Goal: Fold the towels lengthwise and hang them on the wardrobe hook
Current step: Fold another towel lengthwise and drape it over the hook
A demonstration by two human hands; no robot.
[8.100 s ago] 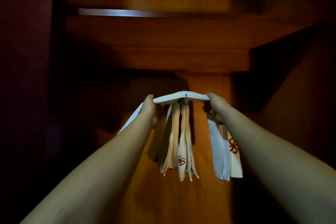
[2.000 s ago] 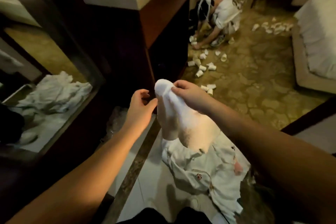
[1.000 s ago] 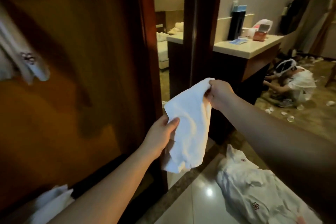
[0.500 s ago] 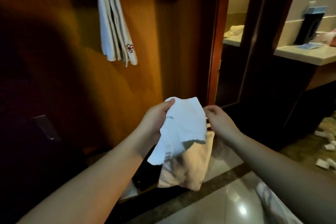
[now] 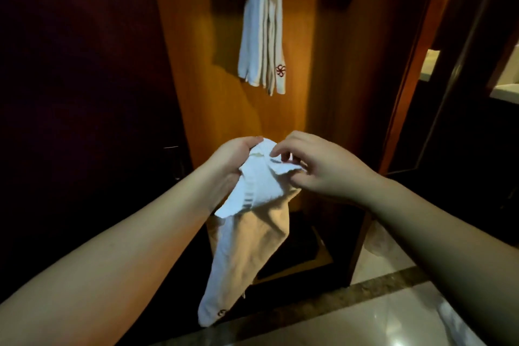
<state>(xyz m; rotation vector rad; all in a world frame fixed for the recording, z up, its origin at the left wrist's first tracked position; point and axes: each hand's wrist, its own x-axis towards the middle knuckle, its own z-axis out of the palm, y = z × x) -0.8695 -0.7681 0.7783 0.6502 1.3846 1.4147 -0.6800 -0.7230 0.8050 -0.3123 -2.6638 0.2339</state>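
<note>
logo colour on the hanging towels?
Red, a looped flower-like emblem near the bottom of the white hanging towels. Head view.

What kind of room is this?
Probably a hotel room's wardrobe nook: folded white towels with a red logo hang on a wooden wardrobe panel, and a polished tiled floor lies below.

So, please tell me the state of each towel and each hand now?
Hung towels: folded, hanging on the wardrobe panel.
Held towel: bunched at the top, drooping, not yet hung.
Left hand: grips its top.
Right hand: pinches its edge.
</note>
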